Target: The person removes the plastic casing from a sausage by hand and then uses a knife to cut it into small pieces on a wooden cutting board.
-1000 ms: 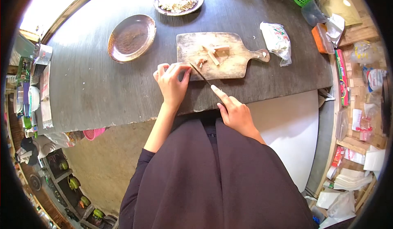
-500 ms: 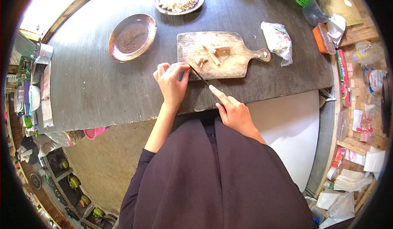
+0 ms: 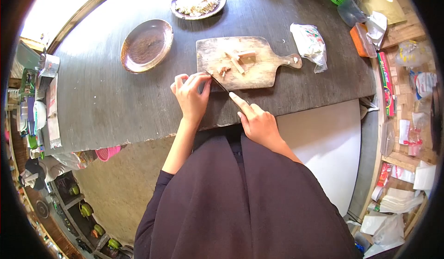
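Observation:
At the near left corner of the wooden cutting board (image 3: 261,76), my left hand (image 3: 190,96) has its fingers bent together in a pinch. Whatever lies between those fingertips is hidden. My right hand (image 3: 260,124) grips a dark knife (image 3: 220,85), index finger stretched along its back. The blade slants across the board's near edge, its tip beside my left fingertips and a small pale bit. Several pale cut sticks (image 3: 237,64) lie crossed on the middle of the board. Small brownish pieces (image 3: 224,70) sit between them and the blade.
Beyond the board are a brown plate (image 3: 147,46) and another plate with pale shredded food (image 3: 198,2). A white plastic packet (image 3: 309,44) lies by the board's handle. An orange-filled container (image 3: 363,40) stands at the table's right edge.
The view has shifted slightly. My right hand and the knife have slid a little forward and left. A small pale bit now shows by the knife tip. My left hand stays pinched at the corner.

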A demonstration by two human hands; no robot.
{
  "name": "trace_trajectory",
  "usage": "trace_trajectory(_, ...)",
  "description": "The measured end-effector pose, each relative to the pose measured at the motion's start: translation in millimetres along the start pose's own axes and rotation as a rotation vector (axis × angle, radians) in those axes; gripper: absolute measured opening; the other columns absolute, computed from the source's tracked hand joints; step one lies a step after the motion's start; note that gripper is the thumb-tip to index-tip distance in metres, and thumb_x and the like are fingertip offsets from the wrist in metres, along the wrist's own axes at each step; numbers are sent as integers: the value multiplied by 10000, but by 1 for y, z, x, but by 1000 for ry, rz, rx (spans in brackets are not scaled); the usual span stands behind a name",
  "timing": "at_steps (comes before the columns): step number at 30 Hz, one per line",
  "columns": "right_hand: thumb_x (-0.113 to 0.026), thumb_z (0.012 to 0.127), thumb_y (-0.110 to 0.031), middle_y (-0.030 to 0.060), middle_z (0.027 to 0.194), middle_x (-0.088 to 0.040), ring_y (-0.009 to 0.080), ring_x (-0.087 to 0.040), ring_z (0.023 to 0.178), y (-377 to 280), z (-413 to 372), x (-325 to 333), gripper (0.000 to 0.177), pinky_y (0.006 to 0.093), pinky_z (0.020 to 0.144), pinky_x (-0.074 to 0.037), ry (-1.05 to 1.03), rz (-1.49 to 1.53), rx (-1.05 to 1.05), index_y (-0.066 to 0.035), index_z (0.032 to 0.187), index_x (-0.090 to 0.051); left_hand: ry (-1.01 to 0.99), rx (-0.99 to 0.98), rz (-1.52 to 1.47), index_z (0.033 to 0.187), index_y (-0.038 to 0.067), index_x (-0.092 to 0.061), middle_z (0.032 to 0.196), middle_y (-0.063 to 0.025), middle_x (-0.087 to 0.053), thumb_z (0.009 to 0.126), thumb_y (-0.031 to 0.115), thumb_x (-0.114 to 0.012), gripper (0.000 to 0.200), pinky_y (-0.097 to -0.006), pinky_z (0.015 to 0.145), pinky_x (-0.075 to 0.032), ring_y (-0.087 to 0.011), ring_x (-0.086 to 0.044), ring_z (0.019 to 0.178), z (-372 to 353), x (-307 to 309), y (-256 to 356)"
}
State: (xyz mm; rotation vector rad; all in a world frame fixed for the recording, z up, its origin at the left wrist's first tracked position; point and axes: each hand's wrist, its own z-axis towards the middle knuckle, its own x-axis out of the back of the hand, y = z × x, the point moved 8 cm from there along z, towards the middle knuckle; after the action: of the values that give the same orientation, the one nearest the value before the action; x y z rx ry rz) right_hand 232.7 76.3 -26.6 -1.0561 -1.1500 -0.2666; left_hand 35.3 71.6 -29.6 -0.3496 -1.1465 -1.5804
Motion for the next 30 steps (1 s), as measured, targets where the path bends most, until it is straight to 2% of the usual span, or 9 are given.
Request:
trace_trajectory(5, -586, 972, -170, 161, 801, -606, 398, -639, 676, 7, -1, 2, 625, 500, 636, -545, -26, -1, -49, -299, 1550, -388, -6, 1, -8, 912, 177, -752, 992, 49, -740, 806, 155, -799, 118, -392, 947, -355, -223, -557, 1021, 1, 0, 1)
trace_trajectory(7, -588, 975, -195, 172, 778, -596, 382, -649, 629, 6, -4, 3, 621, 484, 606, -545, -26, -5, -23, -299, 1554, -392, 5, 0, -11, 891, 182, -747, 951, 49, -724, 791, 163, -795, 112, -402, 939, -350, -248, -538, 1035, 2, 1, 1)
trace_trajectory(17, -586, 970, -181, 173, 791, -599, 391, -649, 635, 3, -11, 3, 625, 498, 598, -551, -22, 81, 3, -297, 1553, -393, 6, 33, 21, 884, 186, -768, 999, 32, -687, 774, 155, -820, 126, -403, 936, -368, -232, -536, 1032, -1, 1, 0)
trace_trajectory(30, -596, 967, -178, 170, 782, -604, 380, -641, 614, 4, -7, 3, 610, 489, 591, -545, -29, 78, 31, -280, 1541, -418, -5, 102, 13, 861, 183, -771, 924, 25, -663, 743, 156, -833, 136, -403, 928, -364, -231, -532, 992, 1, 1, -6)
